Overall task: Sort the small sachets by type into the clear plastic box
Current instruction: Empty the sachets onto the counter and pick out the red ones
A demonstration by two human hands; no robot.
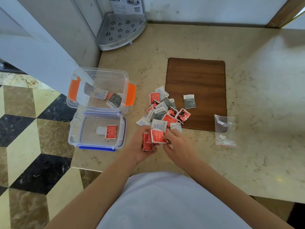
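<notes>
Left hand [145, 142] curled round a bunch of red packets [147, 142]. Right hand [177, 141] pinching one red packet [157, 136] on top. Pile of red and grey packets [165, 109] just behind, partly on a brown mat [198, 76]. Grey packets [113, 100] in the orange-clip box [99, 75]; one red one [111, 131] in the blue-clip box [97, 146].

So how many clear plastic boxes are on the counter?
2: the orange-latched box, farther back, holds grey and white sachets; the blue-latched box, nearer, holds one red sachet.
</notes>
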